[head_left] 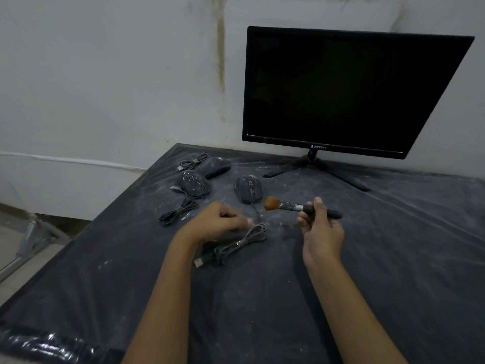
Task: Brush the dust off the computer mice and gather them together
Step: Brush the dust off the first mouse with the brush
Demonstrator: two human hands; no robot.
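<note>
Brush level in raised right hand, left hand curled.

Dusty table: mice, monitor.

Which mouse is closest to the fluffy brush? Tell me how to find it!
Start at the big black monitor and look down at the dark, dusty table in front of its left side. One mouse sits alone there, just left of the brush bristles. The other two mice huddle together farther left.
</note>
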